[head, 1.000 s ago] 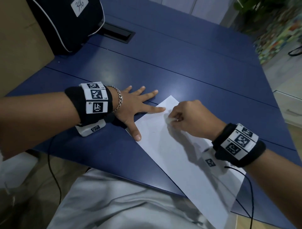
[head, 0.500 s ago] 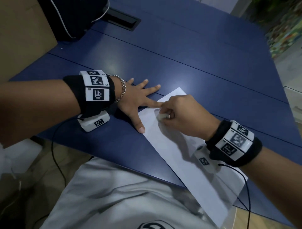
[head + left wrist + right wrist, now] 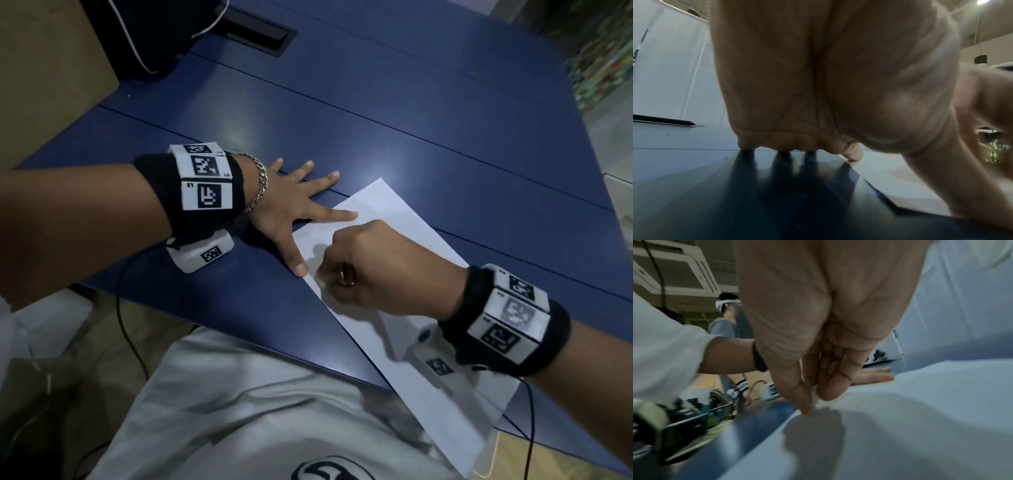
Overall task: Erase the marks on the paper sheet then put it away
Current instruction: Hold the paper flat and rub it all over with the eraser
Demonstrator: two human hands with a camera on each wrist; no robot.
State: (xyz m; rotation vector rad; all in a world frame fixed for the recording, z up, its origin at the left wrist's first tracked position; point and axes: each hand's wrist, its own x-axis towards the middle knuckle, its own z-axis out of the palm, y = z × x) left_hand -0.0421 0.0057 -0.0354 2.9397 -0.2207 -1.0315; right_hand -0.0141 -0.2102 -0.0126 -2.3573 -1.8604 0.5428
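The paper sheet (image 3: 394, 260) lies slantwise on the blue desk (image 3: 376, 113), its lower end overhanging the near edge. The left hand (image 3: 291, 205) lies flat with fingers spread, index and thumb pressing the sheet's far corner. The right hand (image 3: 373, 270) has its fingers curled, pinching a small white eraser (image 3: 815, 398) against the sheet's left edge.

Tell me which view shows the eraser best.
Right wrist view: the white eraser shows pinched between the right hand's fingertips against the paper sheet. Head view shows only a sliver; left wrist view shows none.
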